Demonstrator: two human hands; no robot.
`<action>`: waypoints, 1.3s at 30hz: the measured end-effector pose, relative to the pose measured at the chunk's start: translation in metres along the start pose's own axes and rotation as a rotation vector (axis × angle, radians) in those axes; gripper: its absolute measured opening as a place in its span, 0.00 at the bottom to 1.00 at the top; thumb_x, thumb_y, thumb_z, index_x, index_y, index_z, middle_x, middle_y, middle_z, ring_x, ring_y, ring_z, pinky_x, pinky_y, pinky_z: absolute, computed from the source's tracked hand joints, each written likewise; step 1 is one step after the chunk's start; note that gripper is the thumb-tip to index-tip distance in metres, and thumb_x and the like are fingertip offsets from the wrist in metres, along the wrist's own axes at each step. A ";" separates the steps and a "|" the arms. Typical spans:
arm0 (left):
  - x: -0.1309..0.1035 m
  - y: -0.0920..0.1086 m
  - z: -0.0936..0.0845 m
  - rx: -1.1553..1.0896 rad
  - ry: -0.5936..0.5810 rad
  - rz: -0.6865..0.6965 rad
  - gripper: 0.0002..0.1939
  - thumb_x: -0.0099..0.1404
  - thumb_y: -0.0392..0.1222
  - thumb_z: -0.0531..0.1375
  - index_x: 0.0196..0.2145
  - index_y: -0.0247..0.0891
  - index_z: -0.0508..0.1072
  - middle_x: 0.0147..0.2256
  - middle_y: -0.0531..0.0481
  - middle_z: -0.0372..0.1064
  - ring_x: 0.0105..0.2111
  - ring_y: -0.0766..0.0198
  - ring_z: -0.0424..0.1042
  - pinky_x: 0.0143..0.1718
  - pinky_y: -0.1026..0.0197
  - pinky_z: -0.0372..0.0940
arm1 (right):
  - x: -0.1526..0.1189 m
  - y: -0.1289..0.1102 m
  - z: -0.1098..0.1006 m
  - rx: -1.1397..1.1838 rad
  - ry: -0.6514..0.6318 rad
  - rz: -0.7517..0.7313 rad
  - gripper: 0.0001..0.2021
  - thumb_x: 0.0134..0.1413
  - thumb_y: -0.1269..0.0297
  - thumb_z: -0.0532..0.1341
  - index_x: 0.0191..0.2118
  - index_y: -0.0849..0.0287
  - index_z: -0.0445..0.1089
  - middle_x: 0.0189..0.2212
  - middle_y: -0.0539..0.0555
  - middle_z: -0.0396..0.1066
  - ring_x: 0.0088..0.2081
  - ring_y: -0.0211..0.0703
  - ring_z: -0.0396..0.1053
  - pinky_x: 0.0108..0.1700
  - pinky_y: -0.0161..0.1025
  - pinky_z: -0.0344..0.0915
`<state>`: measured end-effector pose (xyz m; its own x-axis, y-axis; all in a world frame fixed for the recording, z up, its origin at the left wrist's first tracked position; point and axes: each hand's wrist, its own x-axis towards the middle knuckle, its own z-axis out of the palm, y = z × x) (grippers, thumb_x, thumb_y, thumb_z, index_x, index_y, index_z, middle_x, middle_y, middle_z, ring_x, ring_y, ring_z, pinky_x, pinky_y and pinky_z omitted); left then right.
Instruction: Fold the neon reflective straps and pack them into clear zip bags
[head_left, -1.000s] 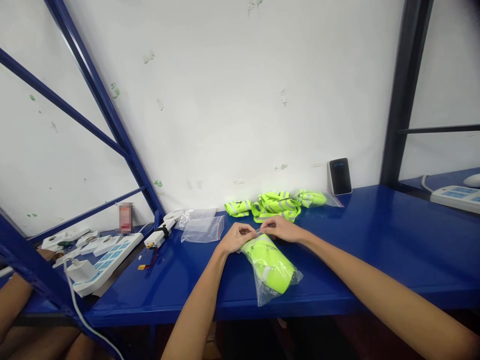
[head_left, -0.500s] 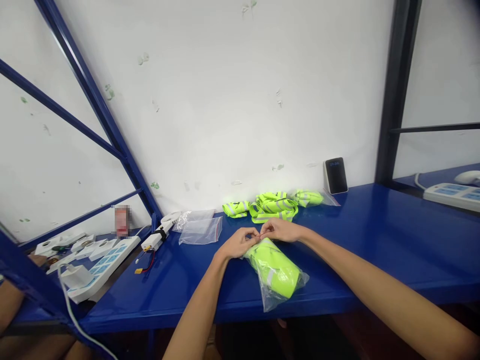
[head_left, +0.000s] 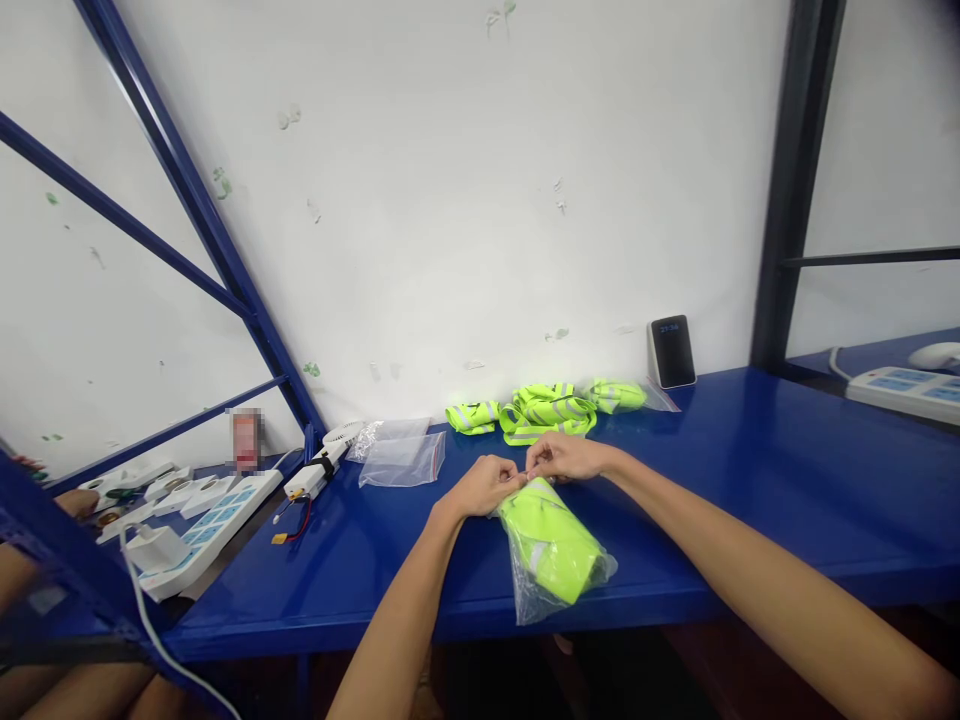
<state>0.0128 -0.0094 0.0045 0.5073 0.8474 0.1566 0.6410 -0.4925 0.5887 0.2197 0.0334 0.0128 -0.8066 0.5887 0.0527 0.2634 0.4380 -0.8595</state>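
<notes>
Head view: bagged vest (head_left: pixel 553 545) seemingly turned steeper.

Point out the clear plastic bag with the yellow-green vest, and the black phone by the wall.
clear plastic bag with yellow-green vest (head_left: pixel 553 548), head view, middle of bag.
black phone (head_left: pixel 672 351), head view, centre of screen.

Both forearms extended forward and converged. The left hand (head_left: pixel 486 485) and right hand (head_left: pixel 564 457) met almost fingertip to fingertip, fingers curled in a pinch, knuckles facing upward.
</notes>
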 end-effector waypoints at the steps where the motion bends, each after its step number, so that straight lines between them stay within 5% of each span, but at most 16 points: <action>1: 0.000 -0.001 -0.001 -0.025 0.000 -0.005 0.23 0.63 0.57 0.53 0.21 0.34 0.66 0.19 0.57 0.51 0.21 0.71 0.50 0.21 0.66 0.43 | 0.000 0.001 -0.001 0.012 0.002 0.007 0.16 0.47 0.52 0.64 0.31 0.63 0.71 0.16 0.44 0.56 0.17 0.33 0.53 0.21 0.32 0.50; 12: -0.004 -0.012 -0.004 -0.439 0.015 -0.001 0.20 0.58 0.55 0.61 0.28 0.31 0.70 0.22 0.55 0.59 0.22 0.72 0.55 0.24 0.68 0.48 | 0.000 0.009 -0.005 0.016 0.099 -0.012 0.13 0.49 0.54 0.63 0.30 0.61 0.75 0.21 0.48 0.63 0.24 0.35 0.56 0.27 0.34 0.53; 25: 0.002 -0.011 0.004 -0.458 0.155 -0.001 0.18 0.57 0.53 0.62 0.26 0.31 0.71 0.23 0.53 0.63 0.23 0.70 0.60 0.26 0.67 0.52 | 0.003 -0.005 0.005 -0.052 0.247 -0.062 0.10 0.46 0.60 0.62 0.27 0.63 0.74 0.21 0.49 0.66 0.26 0.37 0.60 0.31 0.35 0.55; 33: 0.002 -0.008 0.005 -0.495 0.162 0.033 0.17 0.57 0.52 0.62 0.28 0.31 0.72 0.25 0.52 0.66 0.26 0.69 0.62 0.30 0.66 0.55 | 0.003 -0.001 0.004 -0.042 0.207 -0.081 0.14 0.47 0.54 0.63 0.30 0.62 0.76 0.24 0.51 0.71 0.28 0.40 0.63 0.32 0.36 0.57; 39: 0.007 -0.019 0.006 -0.483 0.289 -0.030 0.15 0.57 0.48 0.60 0.24 0.32 0.69 0.21 0.55 0.60 0.22 0.71 0.55 0.25 0.66 0.50 | 0.005 0.005 -0.001 -0.055 0.293 -0.112 0.15 0.48 0.54 0.63 0.29 0.64 0.76 0.23 0.51 0.70 0.27 0.38 0.62 0.31 0.35 0.56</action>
<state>0.0078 0.0050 -0.0098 0.2708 0.9132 0.3047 0.2816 -0.3778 0.8820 0.2175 0.0393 0.0090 -0.6476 0.7018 0.2968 0.2158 0.5425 -0.8119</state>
